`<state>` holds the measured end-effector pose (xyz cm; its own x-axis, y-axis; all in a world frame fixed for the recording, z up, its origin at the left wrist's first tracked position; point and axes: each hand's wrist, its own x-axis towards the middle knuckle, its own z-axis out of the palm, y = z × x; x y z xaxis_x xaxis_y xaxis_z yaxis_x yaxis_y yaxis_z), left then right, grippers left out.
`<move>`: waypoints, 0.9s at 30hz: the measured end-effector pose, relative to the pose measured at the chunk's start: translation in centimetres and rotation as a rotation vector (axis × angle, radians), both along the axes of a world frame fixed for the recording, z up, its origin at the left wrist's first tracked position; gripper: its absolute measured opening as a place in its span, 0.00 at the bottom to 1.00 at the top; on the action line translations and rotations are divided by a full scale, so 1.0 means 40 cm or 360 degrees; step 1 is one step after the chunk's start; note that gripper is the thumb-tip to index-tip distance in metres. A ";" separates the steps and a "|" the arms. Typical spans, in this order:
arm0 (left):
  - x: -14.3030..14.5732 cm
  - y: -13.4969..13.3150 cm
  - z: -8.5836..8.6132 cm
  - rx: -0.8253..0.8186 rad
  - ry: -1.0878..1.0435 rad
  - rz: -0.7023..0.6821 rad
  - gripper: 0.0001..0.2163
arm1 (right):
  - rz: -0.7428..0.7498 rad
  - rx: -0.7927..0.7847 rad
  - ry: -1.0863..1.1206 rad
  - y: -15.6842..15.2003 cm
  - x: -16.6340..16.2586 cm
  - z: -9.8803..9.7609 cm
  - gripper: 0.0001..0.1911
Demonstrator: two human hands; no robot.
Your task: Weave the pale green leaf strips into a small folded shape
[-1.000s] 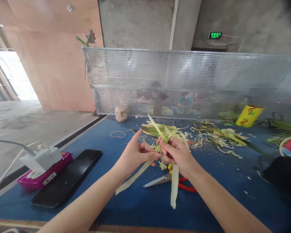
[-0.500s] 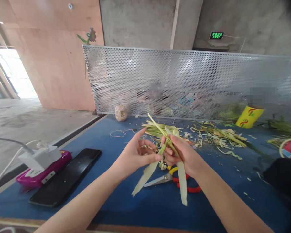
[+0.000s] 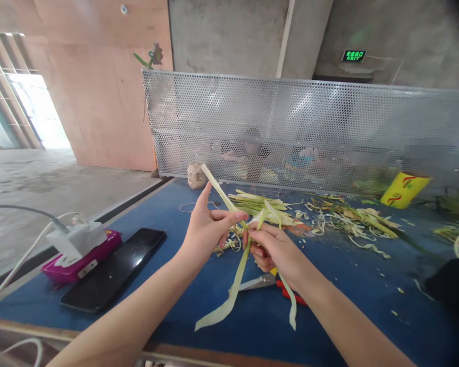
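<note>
Pale green leaf strips [image 3: 239,278] are held in the air between the two hands, above the blue counter [image 3: 168,321]. The right hand [image 3: 273,244] is closed narrow, thumb and fingers pinching them where they cross. The left hand [image 3: 210,224] has its index finger raised and its thumb against the upper strip; whether it nips the strip or only rests there, I can't tell. One long end slants up past the left hand, and two hang down, one on either side of the scissors' pivot.

Counted on the counter: one pair of scissors [image 3: 268,279] with red and yellow handles, below the right hand; one black phone [image 3: 115,270]; one white charger [image 3: 76,239] on one magenta power block [image 3: 59,270]; one beige lump [image 3: 196,176]; one bundle of cut stalks [image 3: 260,201] behind the hands; and one heap of scraps [image 3: 352,216] to its right.

One yellow roll [image 3: 404,190] bears red marks and lettering too small to read. One lit green sign [image 3: 354,56] reads "EXIT" beneath Chinese characters.
</note>
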<state>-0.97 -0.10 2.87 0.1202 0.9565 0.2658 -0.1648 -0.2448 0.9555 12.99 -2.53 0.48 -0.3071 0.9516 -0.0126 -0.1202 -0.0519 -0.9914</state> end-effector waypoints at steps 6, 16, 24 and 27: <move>-0.010 0.015 0.009 0.0005 -0.0089 0.0005 0.48 | 0.0000 0.0004 0.0062 0.005 0.001 -0.008 0.12; -0.001 0.013 -0.030 0.0133 0.0083 -0.0177 0.54 | -0.0168 0.0131 0.0153 0.019 0.031 -0.006 0.13; 0.008 -0.008 -0.057 -0.0017 0.0146 -0.0491 0.53 | -0.0292 0.0393 -0.0213 0.023 0.025 -0.019 0.11; 0.002 -0.013 -0.061 -0.0128 0.0190 -0.0568 0.54 | -0.0251 0.0320 -0.0353 0.015 0.028 -0.025 0.11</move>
